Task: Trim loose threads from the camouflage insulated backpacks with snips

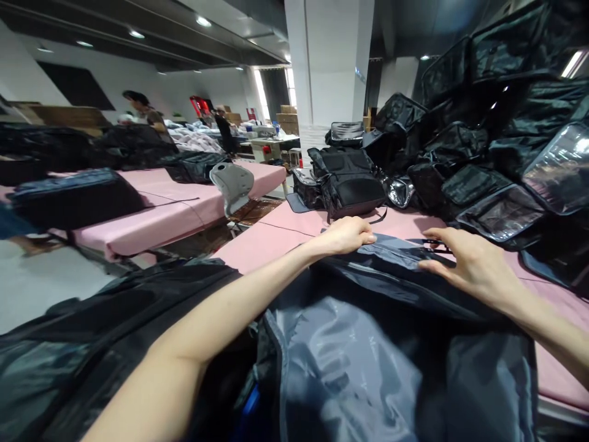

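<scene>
In front of me lies a large dark bag (359, 356), unzipped, with its grey-blue lining facing up. My left hand (347, 236) is closed on the bag's far edge, its fingers curled over the fabric. At the right of that same edge, my right hand (464, 258) has thumb and fingers apart, around a black strap or buckle piece (435, 245) that it does not visibly grip. A zipper (368, 270) runs along the edge below both hands. The bag's underside is hidden.
Several black camouflage bags (478, 141) are heaped at the right. A black backpack (352, 184) stands on the pink table (257, 236) ahead. Another dark bag (92, 331) lies at my left. Beyond are a grey chair (232, 184), a second pink table (184, 215) and people.
</scene>
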`<state>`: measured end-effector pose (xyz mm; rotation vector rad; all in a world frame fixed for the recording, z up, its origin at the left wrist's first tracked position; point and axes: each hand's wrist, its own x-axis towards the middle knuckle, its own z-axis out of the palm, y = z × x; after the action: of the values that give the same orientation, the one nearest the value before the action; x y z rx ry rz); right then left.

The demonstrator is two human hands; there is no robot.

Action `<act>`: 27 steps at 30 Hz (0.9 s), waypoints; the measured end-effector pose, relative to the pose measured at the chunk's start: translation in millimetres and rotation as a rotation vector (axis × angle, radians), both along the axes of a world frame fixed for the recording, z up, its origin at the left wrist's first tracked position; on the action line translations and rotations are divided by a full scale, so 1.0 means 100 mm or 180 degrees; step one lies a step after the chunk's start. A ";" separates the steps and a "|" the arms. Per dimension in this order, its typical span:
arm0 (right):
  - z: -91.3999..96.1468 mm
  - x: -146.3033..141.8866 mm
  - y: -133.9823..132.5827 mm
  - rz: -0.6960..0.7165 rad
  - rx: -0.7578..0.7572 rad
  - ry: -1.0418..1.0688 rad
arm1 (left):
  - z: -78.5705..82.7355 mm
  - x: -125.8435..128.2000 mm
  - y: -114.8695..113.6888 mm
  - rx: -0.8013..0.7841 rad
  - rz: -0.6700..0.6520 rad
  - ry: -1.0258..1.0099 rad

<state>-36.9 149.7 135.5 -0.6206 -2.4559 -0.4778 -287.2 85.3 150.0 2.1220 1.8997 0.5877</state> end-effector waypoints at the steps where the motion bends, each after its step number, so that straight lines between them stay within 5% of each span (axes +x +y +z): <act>1: 0.02 -0.03 0.00 -0.0030 0.0195 -0.0014 | 0.01 0.01 -0.01 -0.0010 0.0015 -0.0008; 6: 0.09 -0.19 -0.08 0.0050 0.1198 -0.0216 | 0.05 0.04 -0.05 -0.0068 0.0116 0.0046; 12: 0.16 -0.25 -0.16 0.0256 0.1726 -0.0393 | 0.03 0.03 -0.04 -0.0037 0.0122 0.0098; 15: 0.16 -0.25 -0.15 0.0271 0.1467 -0.0378 | 0.02 0.04 -0.05 -0.0007 0.0135 0.0078; 21: 0.11 -0.22 0.00 0.0490 0.0174 0.0055 | 0.05 0.05 -0.09 0.0042 0.0116 0.0071; 27: 0.07 -0.29 0.05 0.0435 -0.0033 0.0073 | 0.04 0.05 -0.07 0.0054 0.0127 0.0102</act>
<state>-65.7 154.7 142.4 -0.4559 -2.4605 -0.4015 -281.8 78.2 153.9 2.1210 1.9650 0.5832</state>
